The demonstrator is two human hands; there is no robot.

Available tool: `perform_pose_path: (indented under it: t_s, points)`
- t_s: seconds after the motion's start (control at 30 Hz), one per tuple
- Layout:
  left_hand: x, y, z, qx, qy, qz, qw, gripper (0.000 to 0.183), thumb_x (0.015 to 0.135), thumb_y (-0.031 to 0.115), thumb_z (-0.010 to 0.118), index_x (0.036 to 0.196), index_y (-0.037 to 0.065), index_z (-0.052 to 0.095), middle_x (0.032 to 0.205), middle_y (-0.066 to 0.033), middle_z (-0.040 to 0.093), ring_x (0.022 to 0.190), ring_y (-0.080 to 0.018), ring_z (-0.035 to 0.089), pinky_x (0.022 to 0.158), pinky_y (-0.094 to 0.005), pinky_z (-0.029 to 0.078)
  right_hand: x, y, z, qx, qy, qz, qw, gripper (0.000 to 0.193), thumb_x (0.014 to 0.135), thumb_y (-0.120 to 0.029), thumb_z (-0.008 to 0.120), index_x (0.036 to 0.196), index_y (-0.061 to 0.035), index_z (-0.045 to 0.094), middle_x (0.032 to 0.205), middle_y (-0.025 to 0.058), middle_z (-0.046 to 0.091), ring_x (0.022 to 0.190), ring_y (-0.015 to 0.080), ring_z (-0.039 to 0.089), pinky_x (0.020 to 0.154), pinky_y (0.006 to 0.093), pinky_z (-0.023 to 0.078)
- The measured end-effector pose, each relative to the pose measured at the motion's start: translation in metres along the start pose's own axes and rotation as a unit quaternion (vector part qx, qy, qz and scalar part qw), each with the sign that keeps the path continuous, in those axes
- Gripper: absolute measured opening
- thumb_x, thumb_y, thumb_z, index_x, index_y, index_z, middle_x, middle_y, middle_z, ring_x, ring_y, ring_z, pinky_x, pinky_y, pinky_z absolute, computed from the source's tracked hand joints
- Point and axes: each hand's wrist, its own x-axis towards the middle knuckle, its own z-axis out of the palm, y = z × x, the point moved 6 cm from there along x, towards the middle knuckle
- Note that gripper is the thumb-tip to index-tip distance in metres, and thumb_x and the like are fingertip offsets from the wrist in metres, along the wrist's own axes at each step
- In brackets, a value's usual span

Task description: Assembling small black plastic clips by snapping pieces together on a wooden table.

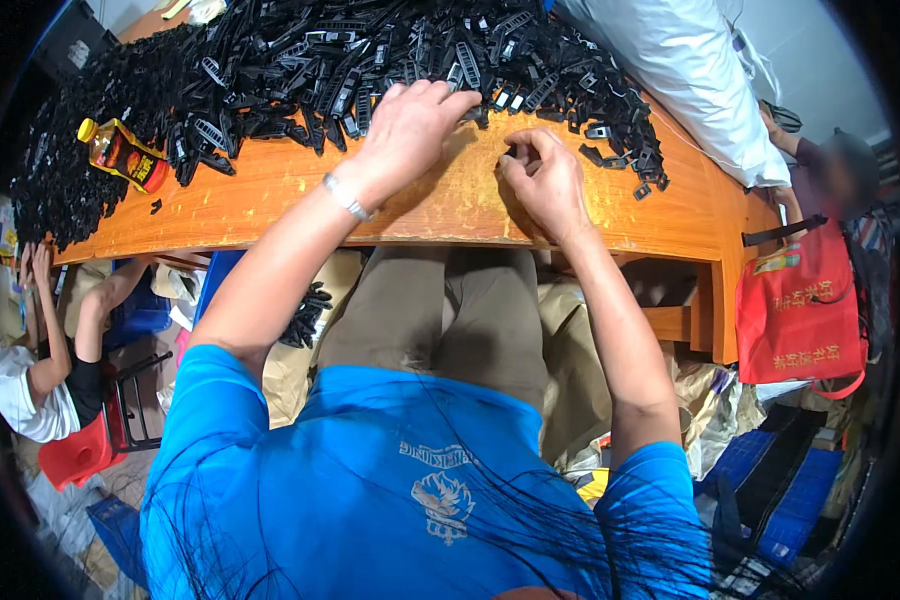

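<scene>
A broad heap of small black plastic pieces (300, 70), some slotted like ladders and some with shiny metal bits, covers the far part of the wooden table (300, 190). My left hand (410, 125) reaches over the heap's near edge, its thumb stretched out to the right beside several pieces. The tips of its other fingers are partly hidden, and I see nothing held in it. To the right, above the bare wood, my right hand (550, 185) is closed with thumb and forefinger bent together. Whatever may be between those fingers is too small to make out.
A yellow-capped bottle (125, 155) lies at the heap's left. A large white sack (685, 80) rests at the far right. From the table's right end hangs a red bag (800, 310). People sit at both sides, one near a red stool (80, 455).
</scene>
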Motion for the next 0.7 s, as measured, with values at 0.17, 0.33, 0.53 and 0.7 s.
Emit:
perform_pose_path:
  t_s: [0.17, 0.33, 0.53, 0.7]
  points:
    - [-0.055, 0.017, -0.017, -0.193, -0.019, -0.054, 0.979, 0.030, 0.094, 0.002, 0.070, 0.124, 0.002, 0.068, 0.110, -0.0191, 0.071, 0.109, -0.0414, 0.067, 0.094, -0.0498, 0.055, -0.024, -0.014, 0.004, -0.041, -0.019, -0.054, 0.998, 0.022, 0.086, -0.015, 0.080, 0.106, -0.0050, 0.077, 0.100, 0.0146, 0.073, 0.092, 0.0340, 0.073, 0.083, 0.0449, 0.058]
    - [-0.083, 0.005, 0.005, -0.128, -0.018, -0.071, 0.989, 0.020, 0.095, 0.004, 0.071, 0.114, 0.002, 0.072, 0.109, -0.0163, 0.068, 0.108, -0.0386, 0.063, 0.094, -0.0469, 0.053, -0.024, -0.023, 0.012, -0.199, -0.075, -0.096, 0.972, 0.017, 0.086, -0.014, 0.080, 0.101, -0.0060, 0.079, 0.102, 0.0173, 0.072, 0.099, 0.0377, 0.072, 0.088, 0.0473, 0.058]
    - [-0.096, -0.007, -0.012, -0.122, 0.016, -0.117, 0.986, 0.017, 0.091, 0.010, 0.078, 0.107, 0.006, 0.076, 0.106, -0.0123, 0.067, 0.104, -0.0346, 0.062, 0.090, -0.0441, 0.052, -0.017, -0.041, 0.019, -0.095, -0.106, -0.059, 0.988, 0.023, 0.084, -0.019, 0.085, 0.104, -0.0068, 0.082, 0.101, 0.0147, 0.074, 0.095, 0.0362, 0.073, 0.082, 0.0446, 0.058]
    - [-0.107, -0.013, -0.010, -0.104, 0.002, -0.152, 0.983, 0.022, 0.086, 0.013, 0.083, 0.105, 0.006, 0.076, 0.104, -0.0110, 0.066, 0.103, -0.0335, 0.062, 0.087, -0.0438, 0.052, -0.020, -0.053, 0.037, -0.016, -0.083, -0.144, 0.986, 0.022, 0.085, -0.017, 0.084, 0.105, -0.0069, 0.082, 0.100, 0.0121, 0.071, 0.091, 0.0346, 0.072, 0.079, 0.0441, 0.058]
